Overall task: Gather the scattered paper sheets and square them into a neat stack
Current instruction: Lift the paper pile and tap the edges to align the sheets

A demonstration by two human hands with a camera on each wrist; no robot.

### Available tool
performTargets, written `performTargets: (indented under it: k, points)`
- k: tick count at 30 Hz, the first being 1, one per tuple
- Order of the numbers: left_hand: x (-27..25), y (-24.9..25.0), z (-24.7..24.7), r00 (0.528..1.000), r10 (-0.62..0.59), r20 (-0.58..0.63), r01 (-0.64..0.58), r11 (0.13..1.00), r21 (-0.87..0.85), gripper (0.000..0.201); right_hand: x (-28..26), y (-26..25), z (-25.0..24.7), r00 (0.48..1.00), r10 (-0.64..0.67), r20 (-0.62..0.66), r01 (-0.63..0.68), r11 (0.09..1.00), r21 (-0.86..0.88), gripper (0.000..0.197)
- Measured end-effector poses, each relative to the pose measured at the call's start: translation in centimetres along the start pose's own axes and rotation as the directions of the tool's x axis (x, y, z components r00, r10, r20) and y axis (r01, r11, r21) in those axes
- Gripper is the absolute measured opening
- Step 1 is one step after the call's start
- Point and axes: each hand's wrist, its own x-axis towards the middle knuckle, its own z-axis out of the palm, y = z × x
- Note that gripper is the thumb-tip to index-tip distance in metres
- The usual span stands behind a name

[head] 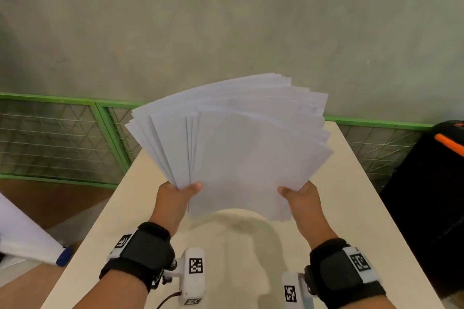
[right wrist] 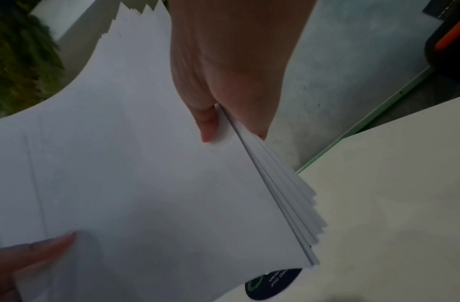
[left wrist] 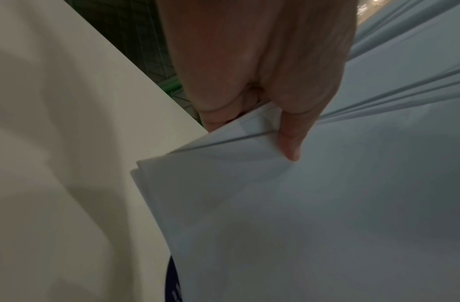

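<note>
Much of the table (head: 351, 208) is being covered by the paper sheets (head: 241, 148), which both hands are holding up above it, clear of its surface, with a shadow falling on the tabletop beneath. The fingers behind the sheets are hidden in the head view; only the thumbs are showing on the near face. The left hand (head: 173, 198) is pinching the bundle at its lower left corner, thumb on top, and the left wrist view is confirming a thumb pressing onto the layered corner. The right hand (head: 301, 200) is gripping the lower right edge in the same way, thumb in front and the rest of the hand behind the sheets. The sheets are fanning out unevenly, their far corners staggered and their side edges stepped rather than flush. A dark round sticker with small text, too blurred to read, is peeking out below the sheets in the right wrist view. Bare tabletop is lying open near the wrists and to the right. A green mesh fence (head: 62, 138) is standing beyond the table, a black bag with an orange strip (head: 431, 183) is cut off at the right, and another white sheet (head: 22, 233) is cut off at the left.
</note>
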Motion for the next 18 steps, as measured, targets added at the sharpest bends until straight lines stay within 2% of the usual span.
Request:
performTargets:
  k: [6,9,12,15,18]
  points:
    - [-0.8,-0.9,0.9,0.999,0.012,0.042,-0.013,1.000,0.017,0.014,-1.0,1.2,-1.5,1.000,-0.014,0.009,0.014,0.998,0.056,0.032]
    - [-1.0,-1.3,1.1,0.997,0.018,0.078,-0.020,1.000,0.023,0.026,-1.3,1.9,-1.7,0.999,0.016,0.044,-0.019,0.998,0.061,0.029]
    - [-1.0,-1.0,1.5,0.994,0.052,0.092,-0.055,0.998,0.029,0.029,-1.4,1.8,-1.6,0.999,0.010,0.053,-0.015,0.995,0.101,0.043]
    - [-0.4,-0.6,1.3,0.994,0.073,0.083,-0.075,0.997,0.025,0.031,-0.8,1.6,-1.9,0.998,-0.028,0.049,0.020,0.989,0.146,0.048]
    - [0.4,-0.3,1.0,0.993,0.075,0.096,-0.078,0.997,0.027,0.052,-0.1,1.3,-2.2,0.994,-0.072,0.081,0.057,0.984,0.170,0.056]
